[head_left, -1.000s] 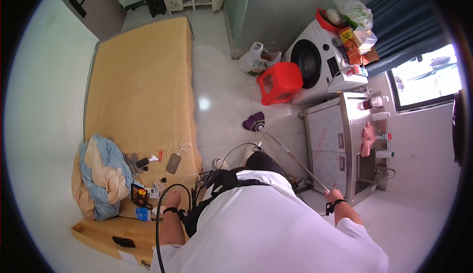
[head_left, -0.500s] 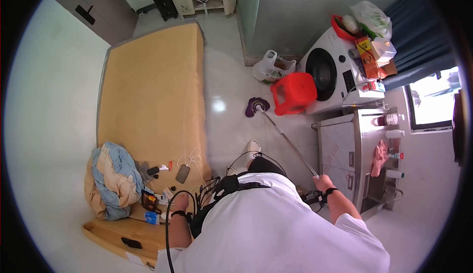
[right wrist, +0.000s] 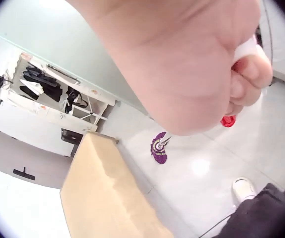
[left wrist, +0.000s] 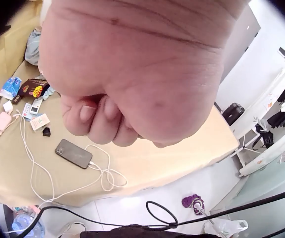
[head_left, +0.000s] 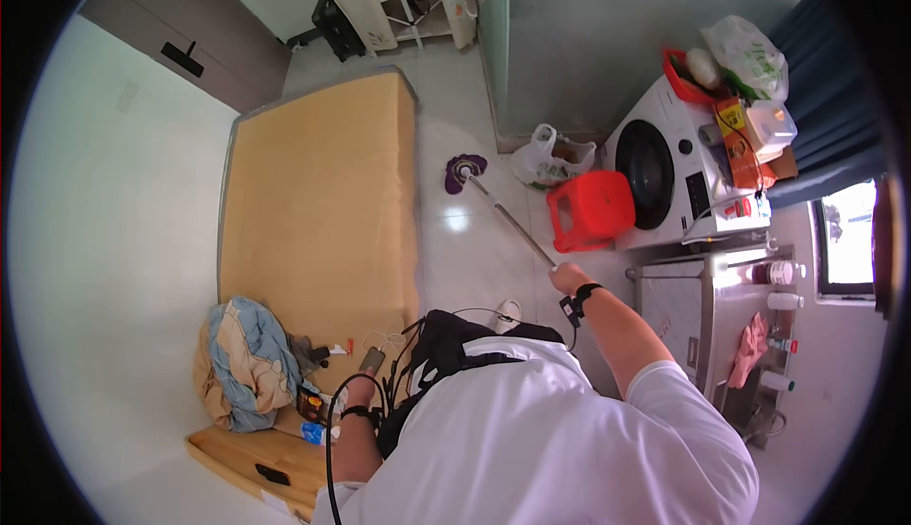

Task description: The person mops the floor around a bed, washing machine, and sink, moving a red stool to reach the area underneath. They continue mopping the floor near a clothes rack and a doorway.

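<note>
My right hand [head_left: 569, 279] grips the upper end of a mop's pole [head_left: 520, 231] in the head view, with the fingers curled round it. The pole slants away to a purple mop head [head_left: 465, 173] on the tiled floor, near the bed's side. In the right wrist view the mop head [right wrist: 158, 148] shows past the heel of my palm, and a white piece of the handle [right wrist: 246, 48] is inside the fingers. My left hand [head_left: 359, 390] hangs beside the bed. Its fingers [left wrist: 100, 119] are loosely curled and hold nothing.
A red stool [head_left: 590, 210] and a white plastic bag [head_left: 550, 157] stand by the washing machine [head_left: 664, 174]. The bed [head_left: 323, 184] runs along the left, with a phone [left wrist: 74, 153] and cables on it. A black cable [head_left: 330, 430] loops past my left arm.
My right hand has pushed forward and to the left, holding the mop. The mop head has slid away from me across the floor, past the stool. My left hand stays low beside the bed.
</note>
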{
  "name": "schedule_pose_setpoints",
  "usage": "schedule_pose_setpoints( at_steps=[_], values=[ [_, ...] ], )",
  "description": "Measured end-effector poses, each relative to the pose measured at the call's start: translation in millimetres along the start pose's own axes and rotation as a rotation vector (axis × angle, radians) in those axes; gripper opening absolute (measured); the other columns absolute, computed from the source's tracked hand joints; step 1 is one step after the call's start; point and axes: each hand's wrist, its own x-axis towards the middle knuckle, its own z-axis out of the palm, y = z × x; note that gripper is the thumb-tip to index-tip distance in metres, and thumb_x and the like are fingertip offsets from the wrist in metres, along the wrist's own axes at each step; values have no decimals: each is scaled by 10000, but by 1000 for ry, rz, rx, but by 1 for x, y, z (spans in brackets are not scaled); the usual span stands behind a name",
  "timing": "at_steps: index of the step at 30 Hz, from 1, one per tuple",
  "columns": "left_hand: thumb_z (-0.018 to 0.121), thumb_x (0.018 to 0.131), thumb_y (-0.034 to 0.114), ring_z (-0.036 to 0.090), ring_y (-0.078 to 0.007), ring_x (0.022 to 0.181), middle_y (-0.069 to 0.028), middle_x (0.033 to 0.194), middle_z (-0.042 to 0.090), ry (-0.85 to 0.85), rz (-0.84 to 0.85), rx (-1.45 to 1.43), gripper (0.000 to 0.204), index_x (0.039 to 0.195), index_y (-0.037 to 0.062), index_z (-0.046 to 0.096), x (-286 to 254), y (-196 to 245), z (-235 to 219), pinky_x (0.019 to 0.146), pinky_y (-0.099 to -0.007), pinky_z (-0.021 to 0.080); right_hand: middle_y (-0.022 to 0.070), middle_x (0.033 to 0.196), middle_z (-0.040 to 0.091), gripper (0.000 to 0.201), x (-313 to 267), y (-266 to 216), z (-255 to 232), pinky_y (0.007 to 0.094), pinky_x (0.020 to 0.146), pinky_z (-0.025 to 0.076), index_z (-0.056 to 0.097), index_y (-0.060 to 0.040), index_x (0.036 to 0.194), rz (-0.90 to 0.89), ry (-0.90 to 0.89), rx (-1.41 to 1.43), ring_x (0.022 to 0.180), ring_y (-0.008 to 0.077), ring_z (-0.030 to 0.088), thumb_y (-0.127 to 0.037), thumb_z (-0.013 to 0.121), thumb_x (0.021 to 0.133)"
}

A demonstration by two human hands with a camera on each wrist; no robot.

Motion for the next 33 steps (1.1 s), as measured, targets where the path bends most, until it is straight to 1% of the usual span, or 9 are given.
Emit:
schedule_pose_setpoints(
  at_steps=[4,6,14,18,19,22,24,27,33],
  values=[
    [477,856,325,573,-307,653,-174,656,579,79,-14,91,412,847,-71,593,-8,41,-22,634,-385,434,131,569,546,457,28,-19,-2,376,420,411,562,33,660,98,-21,346,475,234,539,-373,468,847],
    [380,900,379,553,-436,919,-283,906,602,-101,-217,6,506,878,-63,625,-7,50,-33,857,-466,404,111,574,514,380,23,-34,-8,375,435,387,549,41,687,189,-31,631,496,216,501,-303,500,842],
    [393,867,142,610,-372,821,-229,824,612,-301,256,714,224,978,41,559,83,68,-61,733,-461,478,66,533,480,348,99,-101,-44,314,355,303,530,-7,654,323,-9,950,420,160,448,-304,575,829],
    [394,888,215,611,-373,832,-228,870,625,-227,338,658,307,945,-5,600,170,95,-87,762,-460,474,54,531,472,323,127,-150,-81,312,352,300,518,-39,644,329,-20,1074,410,160,428,-295,573,834],
    [386,888,299,588,-410,860,-257,935,606,-262,45,319,402,930,-35,607,195,102,-96,811,-478,445,54,531,472,323,134,-165,-90,312,352,300,518,-39,644,324,-13,1062,410,160,428,-295,573,834],
    [383,873,370,569,-428,884,-282,931,593,-88,59,93,489,872,-61,614,270,131,-126,849,-484,417,54,529,464,315,157,-208,-115,299,363,307,511,-47,648,350,30,1126,428,154,433,-290,571,839],
    [412,861,356,580,-424,853,-294,854,593,63,197,143,475,824,-74,611,290,178,-161,795,-471,435,61,544,475,349,181,-231,-130,298,361,309,505,-41,643,363,-4,1101,427,153,436,-311,551,860],
    [465,851,333,594,-421,746,-295,737,581,70,31,-20,444,779,-85,599,311,253,-223,670,-446,444,16,560,435,316,200,-258,-155,254,352,267,470,-92,655,362,-88,1038,416,121,386,-299,514,890],
    [477,857,340,586,-400,703,-282,695,576,49,-8,-81,453,752,-87,589,355,278,-246,676,-432,442,60,598,541,338,246,-269,-210,278,381,359,551,-26,702,356,-4,860,459,156,497,-323,517,860]
  ],
)
